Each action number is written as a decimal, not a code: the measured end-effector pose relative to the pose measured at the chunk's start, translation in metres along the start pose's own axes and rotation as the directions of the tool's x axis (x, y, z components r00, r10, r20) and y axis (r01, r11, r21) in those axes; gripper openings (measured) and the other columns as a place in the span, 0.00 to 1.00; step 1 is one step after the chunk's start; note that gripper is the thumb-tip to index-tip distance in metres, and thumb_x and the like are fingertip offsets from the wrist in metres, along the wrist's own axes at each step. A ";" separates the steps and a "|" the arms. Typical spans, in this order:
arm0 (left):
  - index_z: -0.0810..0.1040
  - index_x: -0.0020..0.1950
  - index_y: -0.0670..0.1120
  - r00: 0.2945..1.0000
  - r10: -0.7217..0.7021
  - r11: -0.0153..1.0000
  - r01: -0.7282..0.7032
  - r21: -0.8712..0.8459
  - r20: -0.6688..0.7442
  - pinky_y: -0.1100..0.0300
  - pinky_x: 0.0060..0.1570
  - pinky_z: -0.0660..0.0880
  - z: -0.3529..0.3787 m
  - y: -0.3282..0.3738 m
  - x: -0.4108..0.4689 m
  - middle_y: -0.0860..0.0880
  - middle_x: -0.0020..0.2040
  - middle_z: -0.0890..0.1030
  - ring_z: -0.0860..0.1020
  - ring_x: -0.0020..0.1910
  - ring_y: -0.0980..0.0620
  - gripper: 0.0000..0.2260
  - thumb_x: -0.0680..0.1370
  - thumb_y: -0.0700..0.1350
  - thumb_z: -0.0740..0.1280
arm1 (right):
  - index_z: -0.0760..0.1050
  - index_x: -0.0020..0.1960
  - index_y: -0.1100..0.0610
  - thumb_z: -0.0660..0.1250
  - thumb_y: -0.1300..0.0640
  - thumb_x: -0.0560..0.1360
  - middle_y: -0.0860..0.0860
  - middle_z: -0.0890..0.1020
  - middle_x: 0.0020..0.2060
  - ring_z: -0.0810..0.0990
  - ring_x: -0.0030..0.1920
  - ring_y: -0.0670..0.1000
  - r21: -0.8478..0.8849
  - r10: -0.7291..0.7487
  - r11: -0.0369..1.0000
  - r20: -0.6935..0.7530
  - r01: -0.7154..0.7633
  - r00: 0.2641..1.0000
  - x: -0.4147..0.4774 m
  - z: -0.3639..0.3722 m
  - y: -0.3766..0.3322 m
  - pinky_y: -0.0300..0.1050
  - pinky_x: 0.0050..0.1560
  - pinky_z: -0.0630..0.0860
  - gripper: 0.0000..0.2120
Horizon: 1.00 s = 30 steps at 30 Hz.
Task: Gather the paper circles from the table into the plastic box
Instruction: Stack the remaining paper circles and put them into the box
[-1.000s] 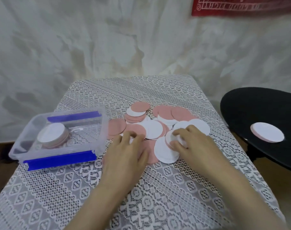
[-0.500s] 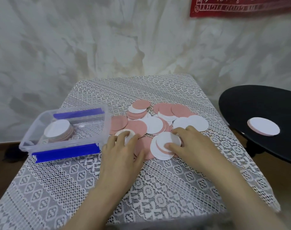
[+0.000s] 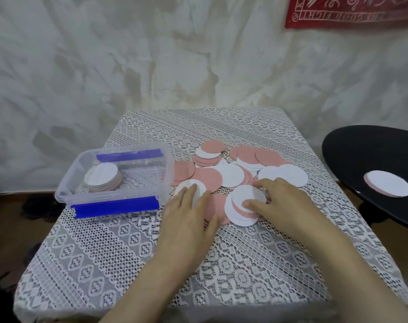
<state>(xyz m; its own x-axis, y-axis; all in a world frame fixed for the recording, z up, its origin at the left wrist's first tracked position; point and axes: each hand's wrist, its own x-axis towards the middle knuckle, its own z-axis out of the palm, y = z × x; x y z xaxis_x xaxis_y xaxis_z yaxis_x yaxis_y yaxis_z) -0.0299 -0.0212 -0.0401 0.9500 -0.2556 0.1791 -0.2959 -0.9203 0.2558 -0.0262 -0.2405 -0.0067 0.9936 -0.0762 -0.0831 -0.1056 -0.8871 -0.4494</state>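
Several pink and white paper circles (image 3: pixel 233 173) lie overlapping in the middle of the lace-covered table (image 3: pixel 105 264). My left hand (image 3: pixel 189 217) lies flat, fingertips on a white circle (image 3: pixel 186 186) beside the box. My right hand (image 3: pixel 282 201) presses with straight fingers on a small overlapping pile of white and pink circles (image 3: pixel 242 206). The clear plastic box (image 3: pixel 165 173) with blue clips stands at the table's left, with a stack of circles (image 3: pixel 102 179) inside.
A black round table (image 3: pixel 373 159) stands to the right, with a white circle (image 3: pixel 388 186) lying on it. A white draped cloth hangs behind. The table's near edge runs across the bottom of the view.
Both hands have slid circles toward me; the right hand's pile now overlaps more tightly. My left fingers now rest on a white circle near the box.
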 end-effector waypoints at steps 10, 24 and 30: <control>0.60 0.79 0.53 0.998 0.061 0.998 -0.061 0.004 0.028 0.53 0.77 0.49 -0.005 0.011 -0.011 0.49 0.81 0.58 0.56 0.79 0.49 0.29 0.81 0.65 0.54 | 0.71 0.70 0.43 0.68 0.35 0.74 0.46 0.74 0.57 0.78 0.55 0.53 0.003 0.006 1.000 0.008 -0.006 1.000 -0.016 -0.005 0.003 0.51 0.56 0.75 0.28; 0.69 0.76 0.53 0.990 0.136 0.963 -0.139 -0.230 -0.028 0.61 0.71 0.56 -0.007 0.010 -0.010 0.56 0.75 0.69 0.62 0.76 0.55 0.25 0.80 0.59 0.63 | 0.76 0.44 0.46 0.70 0.52 0.78 0.47 0.83 0.42 0.83 0.44 0.52 0.419 -0.040 0.906 -0.037 0.052 0.999 -0.012 0.001 0.002 0.60 0.47 0.82 0.05; 0.77 0.65 0.57 0.994 0.092 0.893 -0.107 -0.437 -0.054 0.57 0.51 0.77 -0.020 0.005 -0.009 0.61 0.53 0.82 0.78 0.51 0.63 0.15 0.80 0.57 0.65 | 0.78 0.52 0.60 0.64 0.60 0.82 0.43 0.79 0.28 0.77 0.26 0.41 0.569 -0.211 0.813 0.083 0.127 0.974 -0.008 0.005 -0.014 0.39 0.29 0.75 0.05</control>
<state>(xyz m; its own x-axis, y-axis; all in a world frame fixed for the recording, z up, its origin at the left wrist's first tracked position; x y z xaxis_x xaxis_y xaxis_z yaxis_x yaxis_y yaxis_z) -0.0417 -0.0173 -0.0219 0.9119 -0.3229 0.2532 -0.4090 -0.6652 0.6247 -0.0333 -0.2251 -0.0042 0.9869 0.1502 -0.0597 0.0184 -0.4717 -0.8816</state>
